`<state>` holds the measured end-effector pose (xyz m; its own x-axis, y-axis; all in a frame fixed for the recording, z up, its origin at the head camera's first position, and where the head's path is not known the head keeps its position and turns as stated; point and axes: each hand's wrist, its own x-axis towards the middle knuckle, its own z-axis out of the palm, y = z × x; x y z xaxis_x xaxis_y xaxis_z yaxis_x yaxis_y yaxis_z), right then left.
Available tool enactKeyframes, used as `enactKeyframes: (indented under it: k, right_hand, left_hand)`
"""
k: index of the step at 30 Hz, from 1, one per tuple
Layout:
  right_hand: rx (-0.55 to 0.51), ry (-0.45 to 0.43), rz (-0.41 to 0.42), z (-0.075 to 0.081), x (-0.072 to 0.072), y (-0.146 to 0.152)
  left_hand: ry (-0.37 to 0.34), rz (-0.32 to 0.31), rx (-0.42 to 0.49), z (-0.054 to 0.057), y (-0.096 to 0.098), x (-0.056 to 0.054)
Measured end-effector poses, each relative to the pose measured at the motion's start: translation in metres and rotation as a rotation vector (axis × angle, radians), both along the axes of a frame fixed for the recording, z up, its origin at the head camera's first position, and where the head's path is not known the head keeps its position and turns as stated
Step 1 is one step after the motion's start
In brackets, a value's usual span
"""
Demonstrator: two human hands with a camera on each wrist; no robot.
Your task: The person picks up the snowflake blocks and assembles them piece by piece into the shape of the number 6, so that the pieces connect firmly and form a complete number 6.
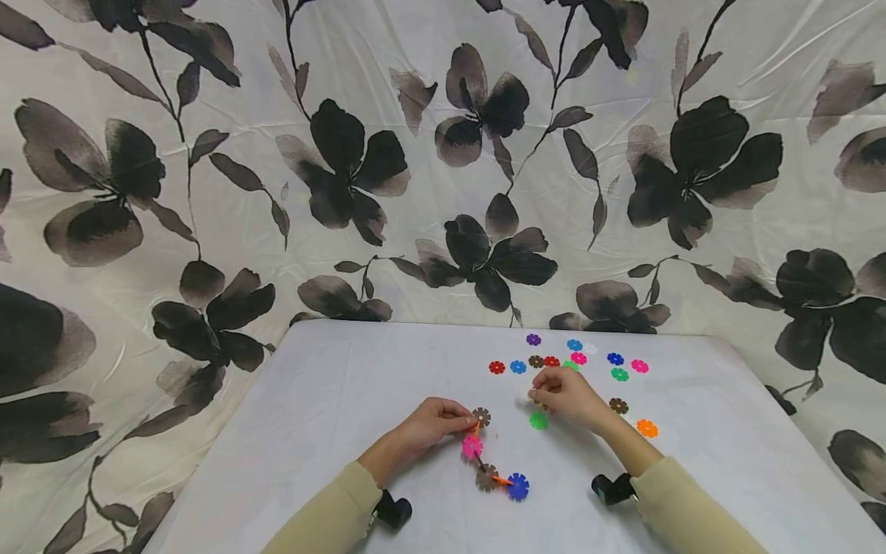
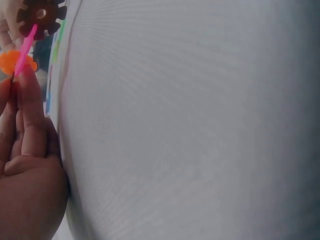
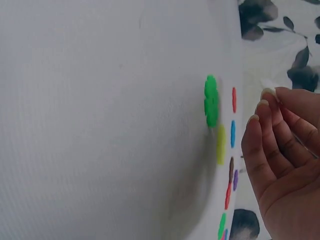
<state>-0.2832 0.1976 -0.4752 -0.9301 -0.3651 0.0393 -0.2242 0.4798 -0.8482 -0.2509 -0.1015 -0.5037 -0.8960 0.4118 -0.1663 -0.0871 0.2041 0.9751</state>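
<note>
My left hand (image 1: pixel 436 425) pinches the upper end of a chain of slotted flower discs, at a brown disc (image 1: pixel 482 416). Below that the chain runs through an edge-on orange disc (image 2: pixel 10 62), a pink disc (image 1: pixel 473 446), another brown disc (image 1: pixel 487 478) and, at its lower end, a blue disc (image 1: pixel 518 486). Over the loose discs is my right hand (image 1: pixel 564 394), its thumb and fingertips pinching a small whitish disc (image 3: pixel 268 83), mostly hidden. Close under that hand lie a yellow disc (image 3: pixel 221 145) and a green disc (image 1: pixel 538 420).
Several loose discs lie toward the table's back edge, among them a red disc (image 1: pixel 497 368) and a purple disc (image 1: pixel 533 339). An orange disc (image 1: pixel 647 428) lies right of my right hand. Behind the white table (image 1: pixel 332 385) hangs a floral cloth (image 1: pixel 484 192).
</note>
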Motion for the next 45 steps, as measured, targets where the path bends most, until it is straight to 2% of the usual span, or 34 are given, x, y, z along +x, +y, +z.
enactKeyframes:
  k: [14,21,31,45]
  right_hand:
    - [-0.055,-0.011,0.108,-0.006,0.014,-0.017]
    - [-0.048,-0.015,0.165,-0.007,0.018,-0.026]
    - [-0.059,-0.002,0.204,-0.009,0.019,-0.034]
    - [-0.024,0.043,0.243,-0.005,0.017,-0.039]
  left_hand:
    - [0.005,-0.003,-0.004,0.001,0.001,0.001]
    - [0.008,-0.002,-0.025,0.001,0.000,0.000]
    - [0.004,0.001,-0.034,0.003,0.000,0.001]
    - [-0.007,-0.008,-0.020,0.001,0.001,-0.001]
